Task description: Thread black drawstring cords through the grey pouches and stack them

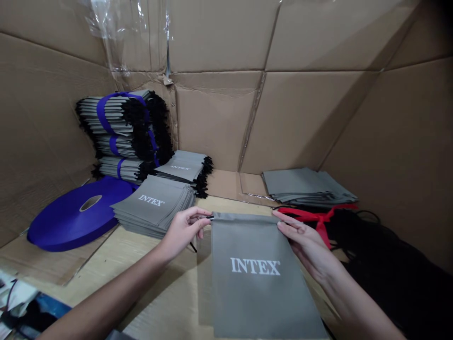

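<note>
A flat grey drawstring bag [258, 297] with white INTEX lettering hangs upright in front of me, its hemmed top edge stretched between my hands. At its top left corner, my left hand [186, 229] is closed in a pinch on a black cord [209, 217] where it meets the hem. A dark cord end shows below those fingers. My right hand [300, 236] grips the bag's top right corner between thumb and fingers. Left of the bag lies a stack of grey INTEX bags [148, 203], with a smaller corded stack [180, 166] behind it.
Bundles of bags tied with purple bands [120, 127] are piled at the back left. A large purple ribbon roll [71, 219] lies before them. At right are more grey bags [304, 184], a red strip [300, 215] and a heap of black cords [392, 264]. Cardboard walls [219, 118] surround the table.
</note>
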A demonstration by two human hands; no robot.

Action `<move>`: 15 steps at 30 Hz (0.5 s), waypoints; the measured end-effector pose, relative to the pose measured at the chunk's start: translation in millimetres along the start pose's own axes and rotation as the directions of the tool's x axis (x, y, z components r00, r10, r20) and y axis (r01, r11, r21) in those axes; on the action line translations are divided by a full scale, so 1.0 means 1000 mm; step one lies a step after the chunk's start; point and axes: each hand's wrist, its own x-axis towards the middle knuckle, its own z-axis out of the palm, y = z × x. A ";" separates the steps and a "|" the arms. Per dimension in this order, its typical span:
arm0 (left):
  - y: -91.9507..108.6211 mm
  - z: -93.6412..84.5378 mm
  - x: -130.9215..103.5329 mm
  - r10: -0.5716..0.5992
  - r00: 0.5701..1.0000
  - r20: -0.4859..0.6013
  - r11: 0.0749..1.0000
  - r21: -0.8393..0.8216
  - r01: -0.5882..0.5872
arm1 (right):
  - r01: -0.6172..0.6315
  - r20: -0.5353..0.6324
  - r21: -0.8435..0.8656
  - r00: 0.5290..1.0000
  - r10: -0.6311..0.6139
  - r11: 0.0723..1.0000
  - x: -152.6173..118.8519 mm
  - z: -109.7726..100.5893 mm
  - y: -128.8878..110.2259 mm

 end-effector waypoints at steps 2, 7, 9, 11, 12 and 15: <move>-0.001 0.001 0.000 0.003 1.000 -0.031 1.000 0.024 -0.002 | 0.012 0.002 0.006 1.000 -0.012 1.000 0.000 0.000 0.001; -0.005 -0.001 0.000 0.005 0.999 -0.032 0.994 0.111 -0.001 | 0.018 0.020 -0.031 1.000 -0.018 0.999 0.000 -0.003 -0.007; -0.006 -0.003 0.000 0.043 0.999 0.020 0.986 0.161 -0.046 | 0.021 0.031 -0.064 0.999 -0.019 0.998 0.000 -0.004 -0.010; -0.006 -0.005 -0.001 0.082 0.994 0.076 0.961 0.257 -0.099 | 0.035 0.021 -0.085 0.999 -0.034 0.996 0.000 -0.005 -0.011; -0.006 -0.005 -0.001 0.094 0.990 0.109 0.942 0.312 -0.124 | 0.053 0.006 -0.089 0.999 -0.053 0.995 0.001 -0.005 -0.011; -0.003 -0.005 -0.003 0.115 0.965 0.237 0.857 0.467 -0.217 | 0.130 -0.062 -0.074 0.989 -0.135 0.989 0.004 -0.005 -0.006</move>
